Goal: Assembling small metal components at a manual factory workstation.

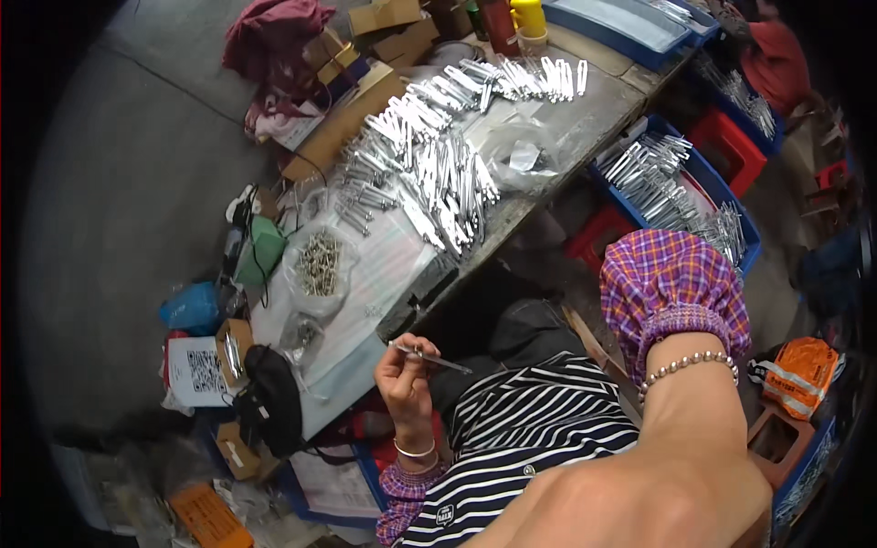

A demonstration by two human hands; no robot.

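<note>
We see left hand [404,388] just past 6 o'clock, fingers closed on slim metal piece [442,362]; its free end points to 4 o'clock. Right hand [639,489] near 5 o'clock, very close to lens; its fingers hidden, so we cannot tell if holding. Farther, on bench [594,114]: small brass-coloured parts [318,265] at 9 o'clock, heap of shiny metal pieces [434,178] at 12. Beside bench, toward 2 o'clock: blue crate [722,194] with similar pieces.
</note>
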